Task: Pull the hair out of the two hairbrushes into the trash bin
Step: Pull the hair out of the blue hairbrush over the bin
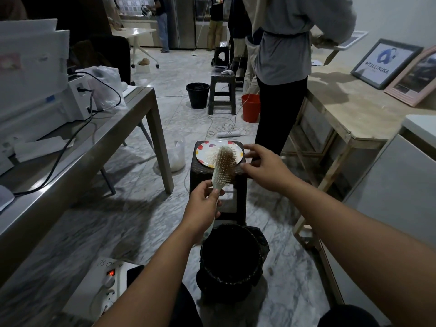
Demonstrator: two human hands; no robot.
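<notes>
Left hand point(204, 202) is pinching the handle of a pale hairbrush point(223, 169) clogged with brownish hair point(230, 161), held up over the spotted plate point(207, 149) on a dark stool point(236, 194). Right hand point(264, 167) hovers just beside the bristles, fingers loosely spread, gripping nothing. The black-lined trash bin point(232, 256) sits right below; its inside is too dark to make out, and I can only see one brush.

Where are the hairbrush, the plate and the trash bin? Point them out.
hairbrush point(224, 164): head view, on the bristle pad.
plate point(204, 153): head view, on its bare left side.
trash bin point(232, 280): head view, on the near rim.
</notes>
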